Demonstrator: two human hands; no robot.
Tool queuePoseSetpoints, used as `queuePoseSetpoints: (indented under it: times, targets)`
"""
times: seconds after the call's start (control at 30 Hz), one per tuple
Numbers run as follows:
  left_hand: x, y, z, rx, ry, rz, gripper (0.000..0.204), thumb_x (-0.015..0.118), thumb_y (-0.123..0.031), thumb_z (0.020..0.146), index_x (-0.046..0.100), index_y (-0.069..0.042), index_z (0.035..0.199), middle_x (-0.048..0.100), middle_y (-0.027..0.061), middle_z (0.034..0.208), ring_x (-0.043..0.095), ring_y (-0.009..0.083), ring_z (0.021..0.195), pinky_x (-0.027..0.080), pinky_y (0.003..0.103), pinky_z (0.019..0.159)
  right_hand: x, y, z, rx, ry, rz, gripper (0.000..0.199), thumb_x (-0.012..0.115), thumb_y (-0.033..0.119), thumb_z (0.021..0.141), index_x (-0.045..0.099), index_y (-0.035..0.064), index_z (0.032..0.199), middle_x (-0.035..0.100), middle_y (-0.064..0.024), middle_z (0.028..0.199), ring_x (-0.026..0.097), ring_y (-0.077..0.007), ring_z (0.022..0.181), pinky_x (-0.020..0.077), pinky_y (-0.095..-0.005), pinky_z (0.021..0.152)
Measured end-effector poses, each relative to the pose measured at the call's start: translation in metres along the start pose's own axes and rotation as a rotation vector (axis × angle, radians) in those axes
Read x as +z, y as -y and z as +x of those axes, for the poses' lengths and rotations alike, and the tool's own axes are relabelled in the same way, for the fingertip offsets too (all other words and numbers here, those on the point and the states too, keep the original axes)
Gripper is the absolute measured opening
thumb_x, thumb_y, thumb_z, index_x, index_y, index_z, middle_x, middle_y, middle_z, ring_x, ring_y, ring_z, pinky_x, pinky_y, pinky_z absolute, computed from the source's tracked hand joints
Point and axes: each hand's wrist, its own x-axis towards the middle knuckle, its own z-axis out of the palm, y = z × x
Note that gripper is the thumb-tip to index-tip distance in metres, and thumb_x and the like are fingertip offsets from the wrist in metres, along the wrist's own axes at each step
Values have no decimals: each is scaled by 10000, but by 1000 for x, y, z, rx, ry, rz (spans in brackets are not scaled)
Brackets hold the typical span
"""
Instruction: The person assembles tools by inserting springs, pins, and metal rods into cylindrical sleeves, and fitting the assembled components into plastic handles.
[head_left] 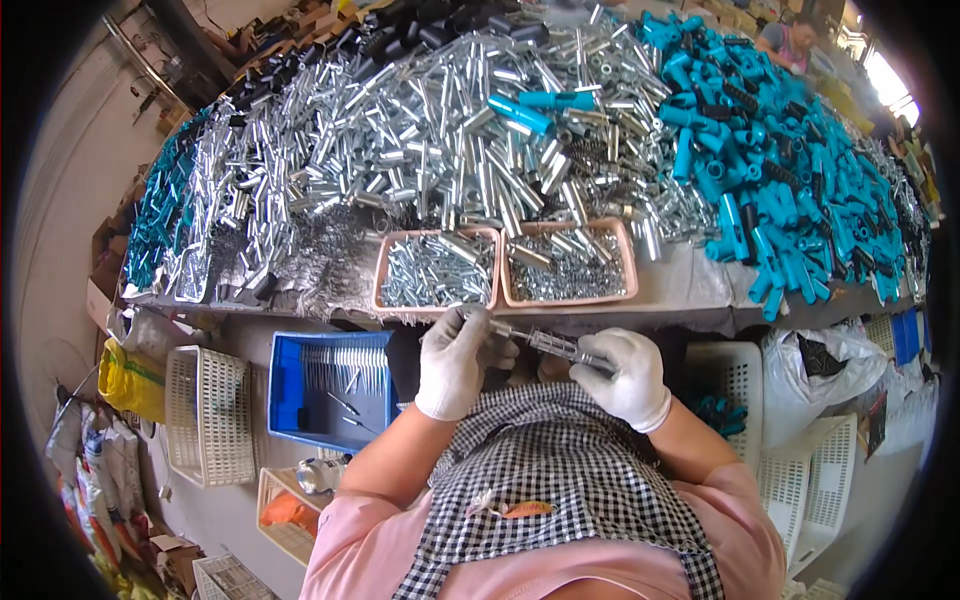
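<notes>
My left hand (pixel 455 362), in a white glove with grey fingertips, is closed on the thin end of a shiny metal rod assembly. From there the slotted, spring-like metal rod assembly (pixel 553 344) slants toward my right hand (pixel 628 372), gloved the same way and closed round its thicker end. Both hands are just in front of the table edge, above my lap. Beyond them stand two pinkish trays: the left tray (pixel 377 272) holds small metal pins and tubes, the right tray (pixel 632 270) small metal parts with several tubes on top.
Metal tubes (pixel 440 130) heap across the table, with teal plastic handles (pixel 770 170) at right and black parts (pixel 400 40) behind. A blue bin (pixel 335 433) with rowed metal rods stands at lower left beside a white basket (pixel 235 420). White crates (pixel 810 480) stand at right.
</notes>
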Motion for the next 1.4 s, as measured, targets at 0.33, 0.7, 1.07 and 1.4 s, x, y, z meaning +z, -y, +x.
queuePoseSetpoints:
  times: [0.33,0.7,1.07,1.4]
  targets:
    - [4,-6,-3,-24,30,38,142,553,-162,1014,568,-20,1020,671,102,833,680,172,649,555,266,569,-2,-1,-3,-38,-4,-47,280,823,100,629,695,71,876,686,-97,795,673,-293,698,541,-371,624]
    - [8,-8,0,-97,107,74,170,526,-166,1023,560,-1,1044,663,122,769,682,203,620,568,277,536,-7,-2,-2,-100,-44,-95,308,839,113,599,700,100,873,683,-69,826,667,-273,711,540,-364,620]
    - [2,-10,9,-388,263,-104,196,563,-160,1006,621,26,1031,664,112,799,674,207,653,564,301,583,-9,-1,1,-182,-61,-109,308,836,97,584,690,109,855,669,-50,829,657,-252,698,531,-357,594]
    - [24,7,-5,-184,173,225,365,535,-254,1035,617,63,1195,725,154,908,716,212,742,590,321,672,0,-13,-1,-190,-73,-108,335,829,98,611,689,110,914,667,-51,846,660,-251,711,538,-352,601]
